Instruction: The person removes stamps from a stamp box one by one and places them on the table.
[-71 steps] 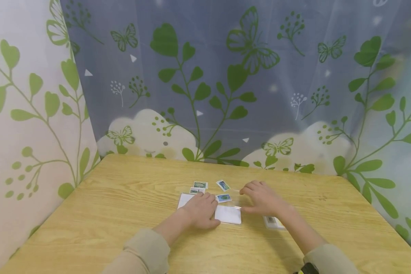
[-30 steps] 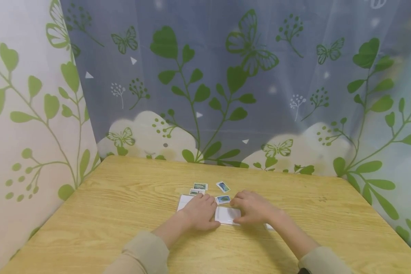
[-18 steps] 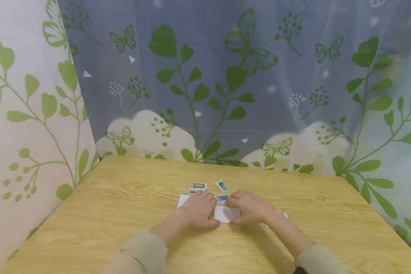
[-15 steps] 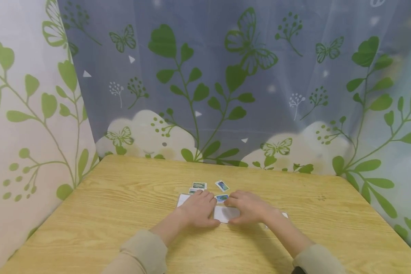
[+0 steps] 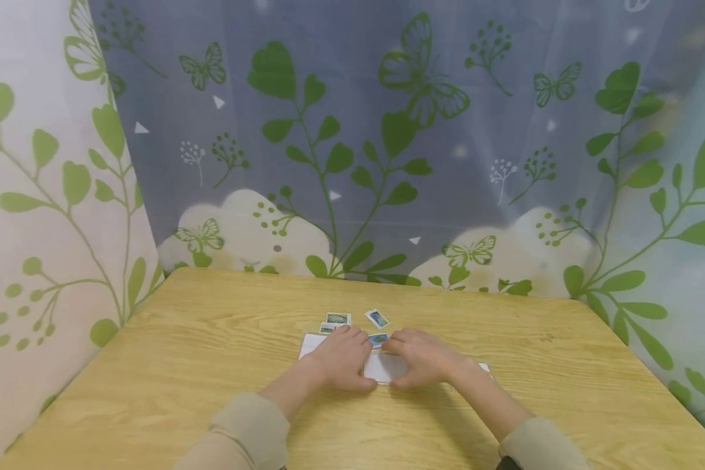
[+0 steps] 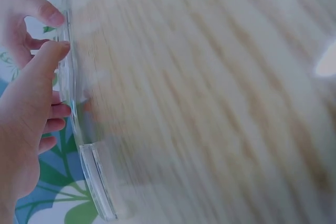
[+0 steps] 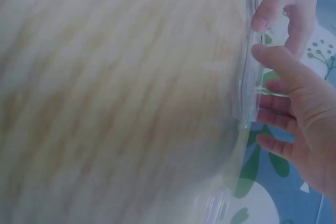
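Note:
A white card in a clear plastic case lies flat on the table between my hands. My left hand holds its left end, thumb at the near edge and fingers toward the far edge. My right hand spans the right end the same way, its thumb close to the left one. Another white card in a clear case sits partly beneath the left hand. In the right wrist view, the right thumb touches the clear case edge. Just beyond the fingers lies a blue-green postage stamp.
Behind the cases lie more stamps: a tilted blue one, a green one and one partly behind the left fingers. A further clear case is mostly hidden by the right forearm. A printed curtain backs the wooden table.
My right hand, which held up a clear cover at the right, has come down and left onto the middle case. The left hand has stayed in place. The view has shifted slightly.

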Available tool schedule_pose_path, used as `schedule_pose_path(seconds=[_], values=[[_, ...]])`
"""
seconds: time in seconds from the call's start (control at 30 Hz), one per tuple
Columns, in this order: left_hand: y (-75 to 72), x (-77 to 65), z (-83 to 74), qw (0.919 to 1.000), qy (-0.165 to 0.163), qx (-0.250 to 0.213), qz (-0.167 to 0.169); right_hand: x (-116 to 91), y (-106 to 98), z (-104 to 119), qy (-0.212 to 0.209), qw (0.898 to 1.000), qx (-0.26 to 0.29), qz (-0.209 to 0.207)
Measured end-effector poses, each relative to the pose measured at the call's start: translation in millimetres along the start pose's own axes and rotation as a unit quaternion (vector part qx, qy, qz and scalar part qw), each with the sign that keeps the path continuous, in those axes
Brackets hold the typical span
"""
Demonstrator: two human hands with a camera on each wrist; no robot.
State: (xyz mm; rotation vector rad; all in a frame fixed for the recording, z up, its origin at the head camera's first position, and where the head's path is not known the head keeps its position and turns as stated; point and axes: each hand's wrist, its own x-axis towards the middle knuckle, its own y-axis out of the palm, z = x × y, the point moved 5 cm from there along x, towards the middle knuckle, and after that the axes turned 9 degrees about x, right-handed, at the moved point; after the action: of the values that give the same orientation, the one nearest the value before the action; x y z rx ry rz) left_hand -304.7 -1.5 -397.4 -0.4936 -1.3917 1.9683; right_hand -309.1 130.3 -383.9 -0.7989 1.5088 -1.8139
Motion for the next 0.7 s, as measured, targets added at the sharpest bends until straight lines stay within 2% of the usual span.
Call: schedule_pose_path(seconds=[0.27, 0.47, 0.7], values=[[3.3, 3.4, -0.4, 1.0, 0.004, -0.003, 0.0, -1.4, 0.7, -3.4, 0.031, 0.999, -0.001, 0.014], [3.6, 2.9, 0.8, 0.9998, 0.001, -0.011, 0.016, -0.8, 1.1, -4.4, 0.036, 0.999, 0.001, 0.018], [4.1, 2.4, 1.4, 0.9998, 0.004, -0.01, 0.014, 0.8, 1.6, -5.1, 0.037, 0.999, 0.009, 0.025]])
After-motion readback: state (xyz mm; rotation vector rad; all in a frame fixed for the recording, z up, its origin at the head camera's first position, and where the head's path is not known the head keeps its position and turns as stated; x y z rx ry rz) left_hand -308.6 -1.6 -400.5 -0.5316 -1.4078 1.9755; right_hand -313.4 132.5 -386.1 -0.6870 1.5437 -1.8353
